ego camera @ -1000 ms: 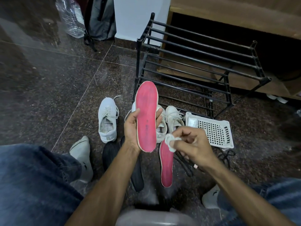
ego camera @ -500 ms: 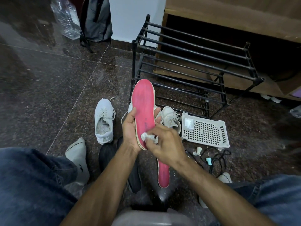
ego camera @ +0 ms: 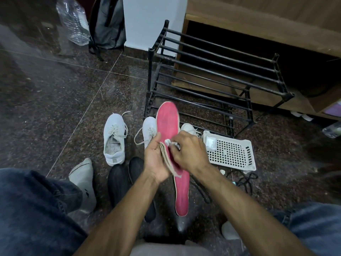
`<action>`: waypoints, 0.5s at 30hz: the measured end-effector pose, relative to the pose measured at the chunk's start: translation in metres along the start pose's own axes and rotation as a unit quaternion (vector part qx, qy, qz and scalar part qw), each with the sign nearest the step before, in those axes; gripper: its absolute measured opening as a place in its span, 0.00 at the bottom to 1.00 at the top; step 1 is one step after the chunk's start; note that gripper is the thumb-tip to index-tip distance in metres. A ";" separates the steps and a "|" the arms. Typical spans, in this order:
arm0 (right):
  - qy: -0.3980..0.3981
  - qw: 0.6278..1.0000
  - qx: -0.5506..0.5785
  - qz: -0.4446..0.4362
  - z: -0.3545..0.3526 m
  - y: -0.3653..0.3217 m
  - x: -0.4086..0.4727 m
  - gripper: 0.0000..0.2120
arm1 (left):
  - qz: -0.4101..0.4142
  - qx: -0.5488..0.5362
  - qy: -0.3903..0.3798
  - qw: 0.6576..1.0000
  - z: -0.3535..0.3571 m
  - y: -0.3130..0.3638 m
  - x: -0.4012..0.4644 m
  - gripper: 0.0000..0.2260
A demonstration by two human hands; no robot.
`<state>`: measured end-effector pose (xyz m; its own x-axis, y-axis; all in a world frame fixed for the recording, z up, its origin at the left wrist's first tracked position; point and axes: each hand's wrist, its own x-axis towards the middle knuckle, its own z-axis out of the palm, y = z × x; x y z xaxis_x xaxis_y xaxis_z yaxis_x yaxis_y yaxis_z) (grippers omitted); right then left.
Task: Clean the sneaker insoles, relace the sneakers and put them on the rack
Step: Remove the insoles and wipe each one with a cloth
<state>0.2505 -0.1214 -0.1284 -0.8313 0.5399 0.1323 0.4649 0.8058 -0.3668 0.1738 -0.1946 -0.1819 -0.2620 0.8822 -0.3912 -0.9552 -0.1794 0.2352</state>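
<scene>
My left hand (ego camera: 156, 160) grips a pink insole (ego camera: 168, 122) from its left edge and holds it upright over the floor. Against the insole's pink face my right hand (ego camera: 190, 152) pinches a small white wipe (ego camera: 168, 142). A second pink insole (ego camera: 181, 193) lies flat on the floor below my hands. One white sneaker (ego camera: 114, 138) stands to the left. Another white sneaker (ego camera: 149, 129) sits partly behind the held insole, and a third (ego camera: 191, 129) shows behind my right hand. The black metal shoe rack (ego camera: 212, 76) stands just beyond them.
A white perforated basket (ego camera: 232, 153) lies right of my hands, with black laces (ego camera: 243, 182) on the floor beside it. Two black insoles (ego camera: 129, 178) lie near my socked left foot (ego camera: 84, 182). A grey backpack (ego camera: 108, 23) and plastic bottle (ego camera: 73, 21) stand at the back.
My right hand has brought the white wipe from beside the insole onto its pink face and moved it up along it. The left hand has tilted the insole rightward.
</scene>
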 end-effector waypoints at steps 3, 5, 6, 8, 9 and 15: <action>0.003 0.998 0.068 0.005 0.004 0.004 -0.003 0.09 | 0.007 0.014 -0.004 1.000 0.003 0.007 -0.002 0.26; -0.029 0.990 0.135 -0.022 0.007 -0.003 -0.026 0.10 | 0.005 0.016 -0.007 1.000 0.000 0.014 -0.001 0.27; -0.047 0.987 0.151 -0.031 0.007 -0.007 -0.039 0.10 | 0.011 0.011 -0.006 1.000 0.000 0.018 -0.001 0.26; -0.045 0.987 0.148 -0.046 0.006 -0.010 -0.049 0.10 | 0.019 0.000 0.003 1.000 -0.002 0.018 0.000 0.25; -0.033 0.989 0.131 -0.052 0.006 -0.009 -0.045 0.09 | 0.013 0.002 0.004 1.000 -0.003 0.016 0.001 0.25; 0.022 1.000 -0.006 0.005 -0.002 -0.005 0.005 0.09 | 0.007 0.001 -0.003 1.000 0.006 0.002 -0.006 0.23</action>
<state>0.2445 -0.1224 -0.1238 -0.8124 0.5578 0.1699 0.4767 0.8032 -0.3573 0.1741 -0.1976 -0.1740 -0.2736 0.8826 -0.3824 -0.9514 -0.1900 0.2422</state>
